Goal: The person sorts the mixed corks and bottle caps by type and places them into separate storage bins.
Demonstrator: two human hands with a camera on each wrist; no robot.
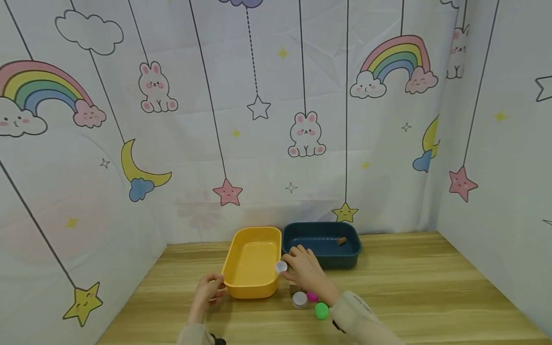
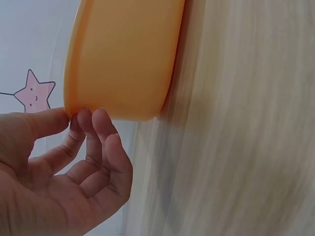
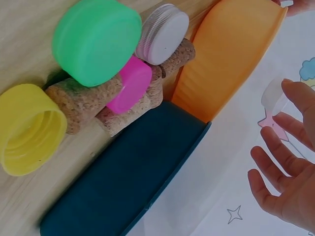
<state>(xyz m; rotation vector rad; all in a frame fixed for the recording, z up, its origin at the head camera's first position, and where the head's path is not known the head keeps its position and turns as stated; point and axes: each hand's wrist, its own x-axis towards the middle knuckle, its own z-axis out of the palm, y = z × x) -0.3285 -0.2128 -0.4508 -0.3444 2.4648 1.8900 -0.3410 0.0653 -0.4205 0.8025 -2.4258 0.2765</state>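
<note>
From the head view we see the right hand pinching a small white cap at its fingertips, beside the right-hand rim of the yellow tray. The right wrist view adds the cap's height, up above the tray rims, and shows the other fingers loosely bent and spread. In the left wrist view we find the left hand nipping the yellow tray's rim at a corner between thumb and fingertips, the gap closed down to the rim's thickness.

Only the right wrist view gives us the yellow cap, its threaded mouth turned to the camera, and the speckled, rough cork pieces bunched beside it. Among them sit a smooth green cap, a pink cap and a ridged whitish lid. Only the head view shows us a brown cork inside the dark blue tray.

Both trays look like smooth plastic with rounded corners — side by side, near the printed backdrop. Wood-grain tabletop stretches right of the blue tray, and a narrower strip runs left of the yellow one.
</note>
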